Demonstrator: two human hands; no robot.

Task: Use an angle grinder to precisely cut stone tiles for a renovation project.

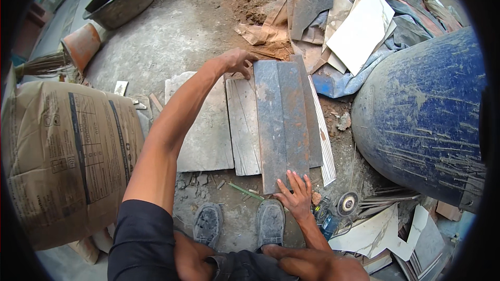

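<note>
A long dark grey stone slab (271, 119), stained with rust and marked by a lengthwise line, lies in front of my feet. My left hand (241, 63) reaches to its far left corner, fingers bent and apart, the fingertips at the edge. On the near end my right hand (296, 195) rests with its fingers stretched out over the surface. Another dark strip (314, 145) shows along the slab's right side, partly covered by it. To the left lie a pale narrow board (243, 130) and a wider pale slab (205, 125).
A big blue drum (422, 114) stands right, a large brown paper sack (73, 156) left. An angle grinder (333, 216) lies near my right forearm, beside broken tile pieces (370, 234). White tiles (362, 31) rest on sheeting behind. An orange bucket (82, 47) and dark tub (125, 5) stand far left.
</note>
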